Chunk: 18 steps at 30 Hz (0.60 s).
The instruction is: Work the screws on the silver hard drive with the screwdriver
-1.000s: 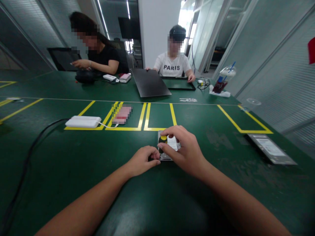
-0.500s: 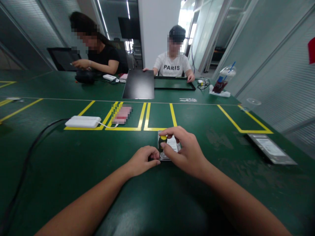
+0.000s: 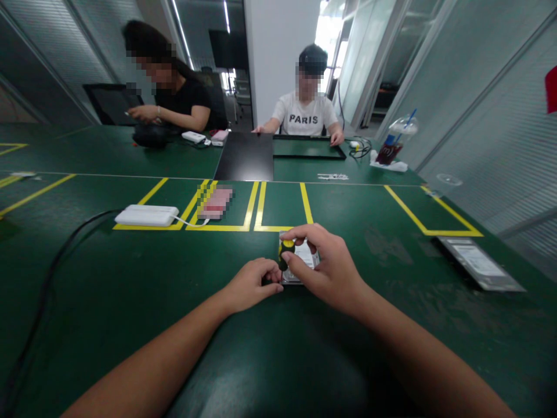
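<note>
A hard drive (image 3: 307, 255) with a white label lies flat on the green table in front of me, partly covered by my hands. My right hand (image 3: 328, 264) is closed on a short screwdriver (image 3: 286, 254) with a black and yellow handle, thumb and fingers around its upper part. The screwdriver stands nearly upright over the drive's left side; its tip is hard to make out. At the drive's left front corner, my left hand (image 3: 255, 281) grips the edge with curled fingers, close to the screwdriver's lower end.
A second drive (image 3: 481, 264) lies at the right. A white power bank (image 3: 148, 215) with cables and a pink phone (image 3: 216, 203) are at the left. Yellow tape marks the table. Across it, a person handles a dark panel (image 3: 246, 157) beside a black frame (image 3: 308, 157); a drink cup (image 3: 391, 145) stands nearby.
The screwdriver handle has turned a little in my right hand, showing more yellow. My left hand stays put. Across the table, the dark panel has been lowered flatter.
</note>
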Each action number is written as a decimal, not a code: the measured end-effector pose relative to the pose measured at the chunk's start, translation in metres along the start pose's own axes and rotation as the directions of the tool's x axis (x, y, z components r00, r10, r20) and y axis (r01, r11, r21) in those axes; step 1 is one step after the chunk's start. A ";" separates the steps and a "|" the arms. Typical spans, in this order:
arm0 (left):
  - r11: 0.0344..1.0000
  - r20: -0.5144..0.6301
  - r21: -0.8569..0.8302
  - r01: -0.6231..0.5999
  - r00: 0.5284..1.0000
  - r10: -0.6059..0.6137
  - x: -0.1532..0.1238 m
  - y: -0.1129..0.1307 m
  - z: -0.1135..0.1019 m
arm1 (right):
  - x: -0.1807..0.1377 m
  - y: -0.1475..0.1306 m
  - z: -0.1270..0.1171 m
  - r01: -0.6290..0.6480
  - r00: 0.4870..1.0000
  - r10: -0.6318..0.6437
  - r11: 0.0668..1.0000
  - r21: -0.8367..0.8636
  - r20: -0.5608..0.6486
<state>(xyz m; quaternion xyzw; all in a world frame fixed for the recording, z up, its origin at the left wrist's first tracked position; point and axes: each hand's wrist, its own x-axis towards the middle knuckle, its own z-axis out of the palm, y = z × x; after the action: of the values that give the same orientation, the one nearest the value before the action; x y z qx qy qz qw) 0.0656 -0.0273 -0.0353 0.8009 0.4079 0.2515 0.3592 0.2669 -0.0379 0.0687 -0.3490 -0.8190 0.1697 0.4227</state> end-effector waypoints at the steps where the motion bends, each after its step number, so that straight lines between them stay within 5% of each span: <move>1: 1.000 0.000 -0.001 0.000 1.000 0.000 0.000 0.000 0.000 | 0.000 0.000 0.000 0.011 1.000 -0.011 1.000 0.007 0.000; 18: 1.000 0.002 0.006 -0.010 1.000 0.010 0.000 0.001 -0.001 | 0.000 -0.002 -0.003 0.043 0.999 -0.042 0.999 -0.018 0.015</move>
<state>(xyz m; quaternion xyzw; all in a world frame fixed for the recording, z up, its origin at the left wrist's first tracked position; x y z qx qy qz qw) 0.0658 -0.0276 -0.0337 0.8042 0.4044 0.2513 0.3559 0.2690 -0.0395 0.0717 -0.3342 -0.8308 0.1556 0.4169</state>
